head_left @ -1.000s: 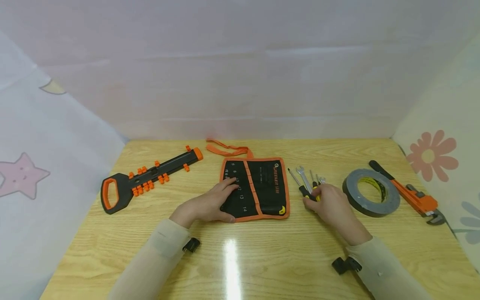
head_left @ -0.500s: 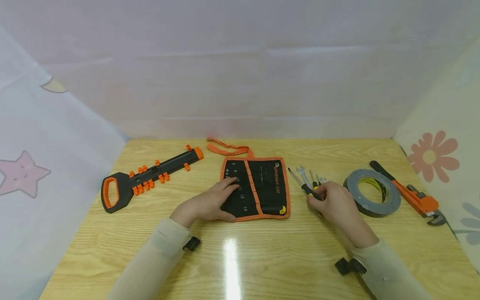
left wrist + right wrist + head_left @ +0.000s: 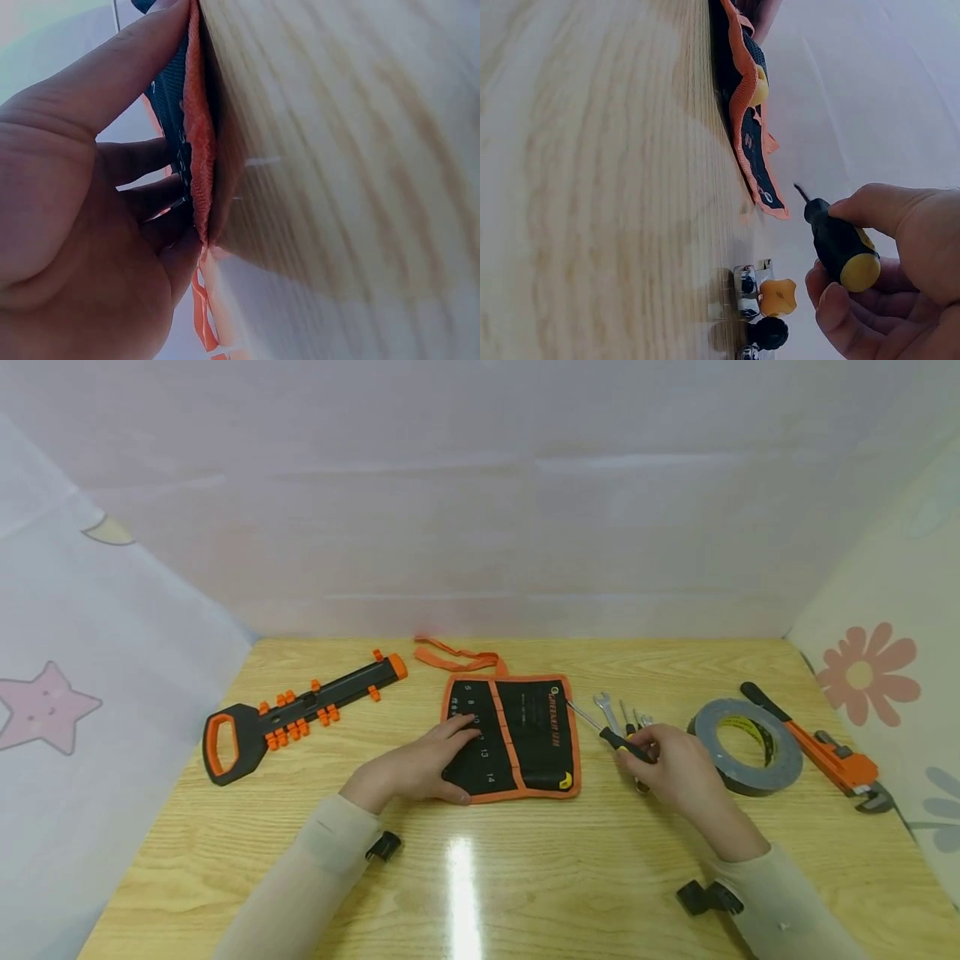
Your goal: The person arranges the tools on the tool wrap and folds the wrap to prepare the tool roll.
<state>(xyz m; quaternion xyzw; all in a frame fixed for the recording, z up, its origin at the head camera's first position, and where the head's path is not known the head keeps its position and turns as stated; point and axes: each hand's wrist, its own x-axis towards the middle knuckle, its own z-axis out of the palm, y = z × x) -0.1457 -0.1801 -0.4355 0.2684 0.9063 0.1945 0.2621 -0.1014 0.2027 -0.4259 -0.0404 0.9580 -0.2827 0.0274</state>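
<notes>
A black tool pouch [image 3: 536, 760] with orange trim and printed sizes lies unfolded on the wooden table. My left hand [image 3: 420, 770] rests on its left part, fingers extended over the numbers. In the left wrist view the thumb [image 3: 112, 79] lies along the orange edge. My right hand [image 3: 678, 777] pinches a black-and-yellow screwdriver [image 3: 627, 746] by its handle, shaft pointing up-left so the tip overlaps the pouch's right edge. Beyond that hand lie an open-end wrench [image 3: 604, 704] and other small tools, partly hidden. The right wrist view shows a yellow handle end [image 3: 778, 297] below the held screwdriver [image 3: 844, 244].
On the right lie a roll of grey tape [image 3: 708, 752] and an orange pipe wrench [image 3: 840, 762]. A black rack with orange clips [image 3: 341, 692] lies at the left. The pouch's orange tie strap [image 3: 457, 658] trails behind it. Cloth walls surround the table.
My right hand has moved slightly right and drawn the screwdriver up from the other tools; its shaft now reaches the pouch's edge. The left hand has stayed on the pouch.
</notes>
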